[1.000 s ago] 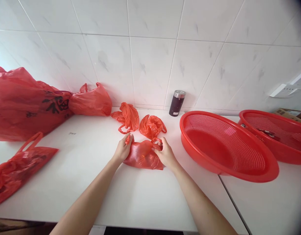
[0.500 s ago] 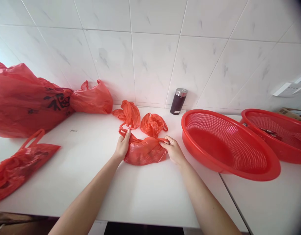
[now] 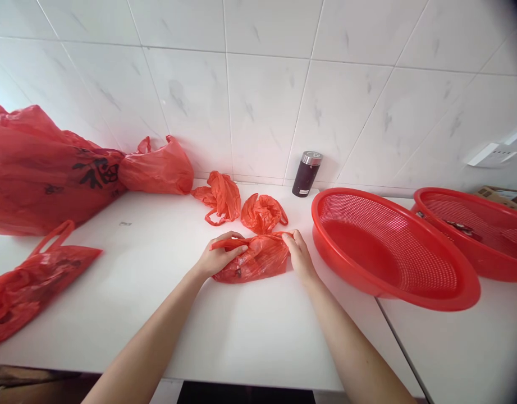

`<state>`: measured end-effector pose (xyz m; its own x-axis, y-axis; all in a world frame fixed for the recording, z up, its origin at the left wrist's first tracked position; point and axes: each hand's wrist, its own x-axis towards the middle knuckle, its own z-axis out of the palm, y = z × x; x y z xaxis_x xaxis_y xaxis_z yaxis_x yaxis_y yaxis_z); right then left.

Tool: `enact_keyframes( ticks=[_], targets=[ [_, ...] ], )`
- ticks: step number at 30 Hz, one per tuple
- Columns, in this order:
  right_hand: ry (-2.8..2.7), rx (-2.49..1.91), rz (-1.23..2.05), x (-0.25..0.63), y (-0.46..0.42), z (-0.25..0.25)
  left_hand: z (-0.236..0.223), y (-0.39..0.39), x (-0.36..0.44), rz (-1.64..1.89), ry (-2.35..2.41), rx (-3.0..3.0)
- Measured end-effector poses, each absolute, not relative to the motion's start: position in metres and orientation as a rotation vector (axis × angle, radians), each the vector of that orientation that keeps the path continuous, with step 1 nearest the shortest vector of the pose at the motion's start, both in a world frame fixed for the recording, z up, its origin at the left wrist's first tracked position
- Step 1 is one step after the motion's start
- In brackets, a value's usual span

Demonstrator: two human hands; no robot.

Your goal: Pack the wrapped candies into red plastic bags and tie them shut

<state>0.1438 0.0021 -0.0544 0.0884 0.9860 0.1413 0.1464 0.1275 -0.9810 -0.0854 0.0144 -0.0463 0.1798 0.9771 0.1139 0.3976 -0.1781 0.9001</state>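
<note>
A red plastic bag (image 3: 258, 262) lies on the white table in front of me, its film crumpled around contents I cannot make out. My left hand (image 3: 220, 255) grips its left side, thumb on top and fingers behind. At the upper right corner, my right hand (image 3: 298, 249) pinches the bag's edge between thumb and fingers. Just behind it are two crumpled red bags, one to the left (image 3: 222, 196) with a loose handle and a rounder one (image 3: 262, 213) close to the held bag.
To the right stand a large red colander (image 3: 363, 241) and a second colander (image 3: 494, 247) with something small inside. A dark tumbler (image 3: 306, 175) stands by the tiled wall (image 3: 266, 112). Red bags, one big (image 3: 43, 174), one medium (image 3: 161, 168), one flat (image 3: 43, 278), occupy the left.
My left hand has moved from the bag's raised left handle down over its side, folding the top inward. The bag now looks flatter. My right hand keeps its pinch, shifted slightly.
</note>
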Motion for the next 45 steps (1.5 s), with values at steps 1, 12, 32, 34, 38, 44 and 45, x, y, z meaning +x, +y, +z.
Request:
enact_keyframes(
  ticks=[1, 12, 32, 34, 38, 44, 45],
  targets=[
    [-1.317, -1.302, 0.91, 0.141, 0.0, -0.054, -0.048, 0.014, -0.084, 0.955, 1.356, 1.79],
    [-1.808, -1.57, 0.572, 0.11, 0.002, -0.081, -0.055, 0.012, -0.067, 0.756, 1.386, 2.082],
    [-1.914, -1.404, 0.426, 0.111, -0.016, -0.065, -0.054, 0.025, -0.091, 1.257, 1.221, 1.244],
    [-1.927, -1.349, 0.391, 0.109, -0.02, -0.061, -0.057, 0.033, -0.104, 1.363, 1.188, 1.047],
    [-1.936, -1.262, 0.343, 0.104, -0.022, -0.062, -0.058, 0.043, -0.121, 1.447, 1.008, 0.707],
    [-1.848, -1.282, 0.485, 0.11, -0.018, -0.064, -0.044, 0.046, -0.138, 1.518, 0.737, 0.404],
    [-1.82, -1.285, 0.536, 0.112, -0.018, -0.064, -0.041, 0.046, -0.142, 1.532, 0.706, 0.372]
  ],
)
